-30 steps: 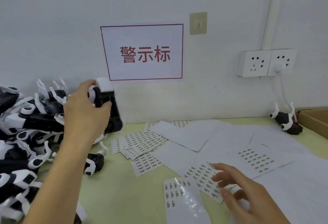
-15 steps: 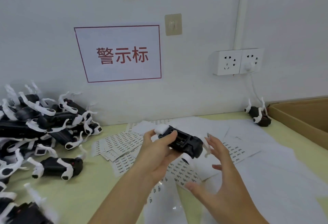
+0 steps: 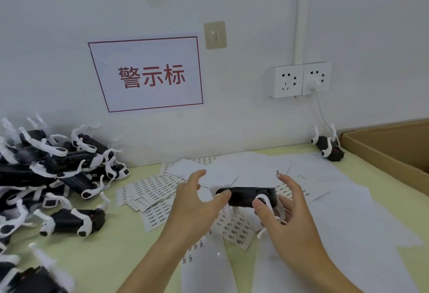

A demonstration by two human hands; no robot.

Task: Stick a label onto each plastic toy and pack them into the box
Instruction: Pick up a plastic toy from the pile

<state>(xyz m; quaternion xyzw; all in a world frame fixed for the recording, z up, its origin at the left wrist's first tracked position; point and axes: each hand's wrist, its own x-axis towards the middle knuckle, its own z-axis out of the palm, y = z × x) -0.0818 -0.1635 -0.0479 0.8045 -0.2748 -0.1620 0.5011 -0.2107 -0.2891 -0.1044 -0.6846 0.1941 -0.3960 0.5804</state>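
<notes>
I hold a black plastic toy with white legs level above the label sheets, between both hands. My left hand grips its left end with the thumb. My right hand grips its right end, and a small label sticks to the raised tip of its index finger. Printed label sheets lie fanned out on the table. A pile of the same toys fills the left side. The cardboard box stands at the right edge.
One lone toy lies by the wall near the box. Blank white backing sheets cover the right half of the yellow-green table. A wall socket with a plugged cord hangs above.
The left hand carried a toy from the pile to the table's middle. The right hand rose off the label sheets with a label on its fingertip and took the toy's right end.
</notes>
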